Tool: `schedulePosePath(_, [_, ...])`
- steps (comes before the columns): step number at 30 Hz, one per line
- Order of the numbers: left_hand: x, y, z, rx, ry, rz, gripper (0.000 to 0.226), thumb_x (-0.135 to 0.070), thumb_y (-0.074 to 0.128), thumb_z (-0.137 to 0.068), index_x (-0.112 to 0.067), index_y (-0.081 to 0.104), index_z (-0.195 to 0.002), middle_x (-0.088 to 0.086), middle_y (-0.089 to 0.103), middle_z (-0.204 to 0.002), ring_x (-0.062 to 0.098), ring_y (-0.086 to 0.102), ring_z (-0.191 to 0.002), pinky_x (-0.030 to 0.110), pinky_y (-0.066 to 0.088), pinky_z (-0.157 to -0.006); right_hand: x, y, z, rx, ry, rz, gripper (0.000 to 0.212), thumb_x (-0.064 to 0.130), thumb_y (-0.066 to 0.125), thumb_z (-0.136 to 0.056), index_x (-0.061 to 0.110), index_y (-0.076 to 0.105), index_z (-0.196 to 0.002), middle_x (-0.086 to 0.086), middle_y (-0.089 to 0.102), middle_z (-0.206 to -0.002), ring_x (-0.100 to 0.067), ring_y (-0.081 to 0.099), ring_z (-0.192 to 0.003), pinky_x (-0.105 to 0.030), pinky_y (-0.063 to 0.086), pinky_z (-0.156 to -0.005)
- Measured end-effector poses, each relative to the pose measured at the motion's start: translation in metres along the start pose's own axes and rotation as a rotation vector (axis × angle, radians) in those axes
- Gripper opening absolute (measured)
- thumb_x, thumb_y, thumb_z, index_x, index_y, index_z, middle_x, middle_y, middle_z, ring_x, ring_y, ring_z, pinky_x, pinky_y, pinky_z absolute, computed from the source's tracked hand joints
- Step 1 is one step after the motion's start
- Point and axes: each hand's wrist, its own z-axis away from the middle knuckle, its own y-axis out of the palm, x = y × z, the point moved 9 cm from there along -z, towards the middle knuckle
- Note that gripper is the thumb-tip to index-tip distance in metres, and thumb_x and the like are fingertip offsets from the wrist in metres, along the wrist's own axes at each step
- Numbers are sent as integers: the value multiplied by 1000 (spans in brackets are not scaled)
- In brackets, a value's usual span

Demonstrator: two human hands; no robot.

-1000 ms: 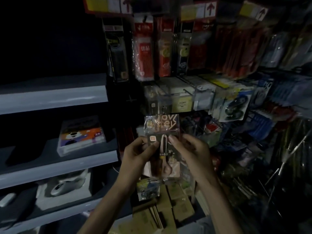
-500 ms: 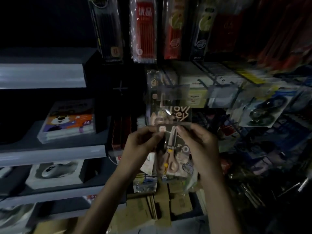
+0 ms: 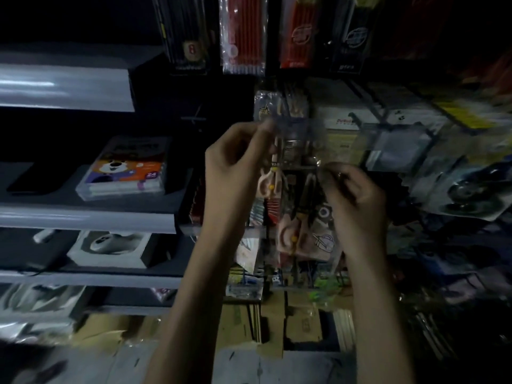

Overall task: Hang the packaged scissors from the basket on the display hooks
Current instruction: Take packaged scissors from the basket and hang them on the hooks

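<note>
your left hand [image 3: 238, 162] pinches the top of the upper pack [image 3: 271, 181] of scissors, raised against the display. your right hand [image 3: 354, 198] pinches the top edge of the lower pack [image 3: 293, 236], just beside and below it. blur and dim light hide the hook and the hang hole, so you could miss the hole. let go before the pack seats and it likely drops onto the boxes [image 3: 302, 325] below. the dangling lower pack may snag nearby hanging goods. the basket is not in view.
</note>
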Motion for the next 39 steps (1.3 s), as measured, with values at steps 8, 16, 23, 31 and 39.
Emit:
schedulePosePath(8, [-14,-3,-8,67,66,-34,24,-22,52,-110,-13,73,-118,9,59,-87,19,58,-81,29,47,-73,6,26,-10,153,-45,-58,3,20,70,-97,19,72,-98,6,76,-94,-9,71,-95,-22,51,-79])
schedulePosePath(16, [-17,-6,-14,121,119,-135,22,-18,53,-109,-17,74,-116,29,59,-98,24,56,-86,35,45,-75,13,42,-24,82,-85,-124,6,17,70,-97,13,73,-99,1,75,-91,-5,69,-86,-16,49,-74])
schedulePosePath(23, [-14,-3,-14,175,118,-136,22,-20,55,-108,-16,71,-122,34,55,-98,37,54,-82,38,46,-74,16,44,-33,16,-146,-132,5,16,69,-97,12,72,-99,3,75,-92,-5,70,-90,-18,51,-76])
schedulePosePath(31, [-8,-4,-15,189,59,-41,26,-17,52,-109,-8,68,-128,19,48,-85,27,49,-76,38,42,-72,5,49,-34,4,-160,-151,7,20,73,-94,13,71,-93,0,72,-85,-10,66,-81,-28,50,-72])
schedulePosePath(39, [-7,-3,-9,233,50,-16,30,-19,52,-109,-10,65,-135,22,47,-86,29,47,-78,41,40,-74,-2,47,-34,-10,-129,-179,5,16,73,-94,14,73,-98,5,74,-88,-6,68,-84,-23,52,-74])
